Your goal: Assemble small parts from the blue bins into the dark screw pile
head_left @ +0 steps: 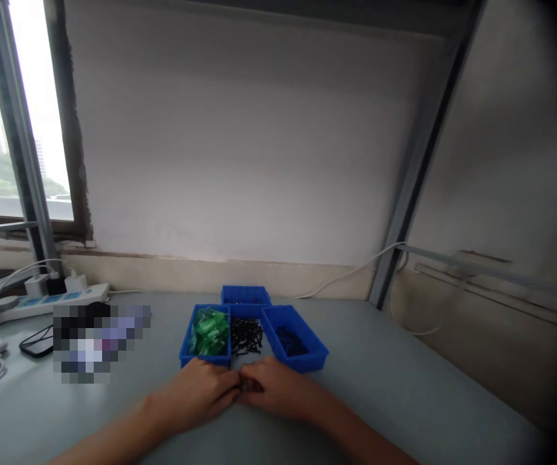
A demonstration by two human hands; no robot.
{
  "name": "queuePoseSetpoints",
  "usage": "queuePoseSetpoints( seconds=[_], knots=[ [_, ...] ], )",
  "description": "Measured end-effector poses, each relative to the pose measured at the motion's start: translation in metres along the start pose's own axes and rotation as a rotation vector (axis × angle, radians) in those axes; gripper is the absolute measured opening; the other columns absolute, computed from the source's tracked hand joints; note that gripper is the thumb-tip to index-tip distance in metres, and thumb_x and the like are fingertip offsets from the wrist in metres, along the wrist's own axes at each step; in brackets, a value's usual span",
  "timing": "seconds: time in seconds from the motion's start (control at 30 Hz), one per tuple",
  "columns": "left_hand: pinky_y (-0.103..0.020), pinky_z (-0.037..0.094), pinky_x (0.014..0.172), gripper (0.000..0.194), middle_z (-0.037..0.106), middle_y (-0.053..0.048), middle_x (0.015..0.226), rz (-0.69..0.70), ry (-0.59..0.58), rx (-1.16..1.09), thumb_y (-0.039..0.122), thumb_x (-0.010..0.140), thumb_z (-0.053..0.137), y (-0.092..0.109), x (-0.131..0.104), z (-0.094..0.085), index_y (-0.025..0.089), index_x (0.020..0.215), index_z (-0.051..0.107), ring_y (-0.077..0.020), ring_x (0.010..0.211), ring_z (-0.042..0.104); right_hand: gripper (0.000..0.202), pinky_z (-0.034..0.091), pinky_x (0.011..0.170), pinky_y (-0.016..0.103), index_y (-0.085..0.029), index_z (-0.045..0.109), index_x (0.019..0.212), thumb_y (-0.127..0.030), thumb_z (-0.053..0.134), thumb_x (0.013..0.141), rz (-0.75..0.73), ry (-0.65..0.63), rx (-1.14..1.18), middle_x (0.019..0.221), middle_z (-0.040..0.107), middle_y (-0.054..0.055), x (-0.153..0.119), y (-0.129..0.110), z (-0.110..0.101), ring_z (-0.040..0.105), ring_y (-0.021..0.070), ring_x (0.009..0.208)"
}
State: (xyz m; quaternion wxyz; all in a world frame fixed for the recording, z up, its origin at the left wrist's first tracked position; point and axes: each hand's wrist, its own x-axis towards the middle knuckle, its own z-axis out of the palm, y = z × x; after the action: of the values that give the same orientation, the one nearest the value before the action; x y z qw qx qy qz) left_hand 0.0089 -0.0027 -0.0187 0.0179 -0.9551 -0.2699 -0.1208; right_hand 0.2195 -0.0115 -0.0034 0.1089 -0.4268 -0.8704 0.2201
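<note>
My left hand (208,386) and my right hand (271,386) meet fingertip to fingertip, just in front of several blue bins. Both are closed in a pinch, and whatever lies between the fingers is too small and hidden to name. Directly ahead of my left hand, a blue bin (185,342) holds a clear bag of green pieces (210,330). Beyond my right hand stands another blue bin (315,349) with small dark pieces (291,341) in it. Between these two bins lies a pile of black screws (247,336) on the table.
A third blue bin (245,294) stands behind the pile. At the left are a white power strip (65,298) with plugs and cables, a black phone-like object (37,345) and a blurred-out patch (99,342). A metal post (404,194) rises at the table's right rear.
</note>
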Motion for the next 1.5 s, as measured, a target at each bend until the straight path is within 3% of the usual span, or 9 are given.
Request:
queuePoseSetpoints(
  seconds=[0.23,0.43,0.67,0.9,1.13,1.27,1.5],
  knots=[
    [-0.022,0.044,0.059,0.018,0.07,0.0,0.082,0.07,0.085,-0.069,0.02,0.101,0.05,-0.002,-0.002,-0.001,0.02,0.092,0.064,-0.0156,0.069,0.067,0.015,0.033,0.058,0.023,-0.017,0.058,0.073,-0.018,0.07,0.082,0.009,-0.01,0.18,0.069,0.057,-0.004,0.001,-0.001,0.0,0.051,0.0126,0.065],
    [-0.024,0.046,0.063,0.023,0.07,-0.001,0.084,0.08,0.082,-0.067,0.024,0.104,0.046,0.001,-0.002,-0.005,0.019,0.096,0.066,-0.0176,0.072,0.068,0.018,0.035,0.059,0.022,-0.017,0.055,0.067,-0.005,0.059,0.08,0.003,-0.028,0.21,0.062,0.057,-0.003,0.003,0.002,0.0,0.055,0.0124,0.063],
    [-0.024,0.047,0.063,0.018,0.071,-0.002,0.086,0.01,0.039,0.019,0.023,0.102,0.049,0.003,-0.001,-0.007,0.019,0.096,0.065,-0.0182,0.074,0.069,0.021,0.028,0.056,0.024,-0.016,0.056,0.066,-0.018,0.063,0.085,-0.011,0.044,0.036,0.061,0.053,-0.003,0.001,0.004,-0.001,0.049,0.0123,0.061],
    [-0.026,0.049,0.062,0.015,0.072,-0.002,0.085,-0.071,-0.085,0.053,0.021,0.1,0.051,0.005,0.0,-0.006,0.019,0.092,0.063,-0.0203,0.073,0.07,0.016,0.032,0.057,0.024,-0.017,0.06,0.07,-0.019,0.07,0.083,0.043,0.03,0.081,0.063,0.055,-0.004,-0.002,-0.002,-0.006,0.05,0.0128,0.062],
    [-0.027,0.051,0.063,0.009,0.073,-0.003,0.085,-0.069,-0.126,0.012,0.021,0.097,0.055,0.004,0.001,-0.004,0.019,0.092,0.062,-0.0221,0.075,0.072,0.019,0.033,0.062,0.023,-0.018,0.058,0.073,-0.026,0.071,0.085,-0.019,0.044,0.116,0.068,0.056,-0.003,-0.005,-0.009,-0.006,0.052,0.0132,0.069],
    [-0.029,0.052,0.066,0.014,0.074,-0.004,0.086,-0.081,-0.141,0.021,0.023,0.1,0.05,0.004,0.001,-0.002,0.019,0.092,0.06,-0.0232,0.076,0.073,0.016,0.031,0.061,0.023,-0.018,0.06,0.076,-0.025,0.063,0.09,-0.053,0.06,0.095,0.068,0.057,-0.003,-0.005,-0.008,-0.006,0.052,0.0128,0.068],
    [-0.029,0.053,0.065,0.017,0.072,-0.005,0.083,-0.131,-0.124,0.048,0.029,0.101,0.045,0.003,0.0,-0.002,0.02,0.098,0.06,-0.0237,0.074,0.072,0.006,0.033,0.062,0.024,-0.017,0.064,0.082,-0.018,0.061,0.087,-0.003,0.043,0.007,0.073,0.063,0.0,-0.005,-0.004,-0.008,0.055,0.0152,0.071]
  ],
)
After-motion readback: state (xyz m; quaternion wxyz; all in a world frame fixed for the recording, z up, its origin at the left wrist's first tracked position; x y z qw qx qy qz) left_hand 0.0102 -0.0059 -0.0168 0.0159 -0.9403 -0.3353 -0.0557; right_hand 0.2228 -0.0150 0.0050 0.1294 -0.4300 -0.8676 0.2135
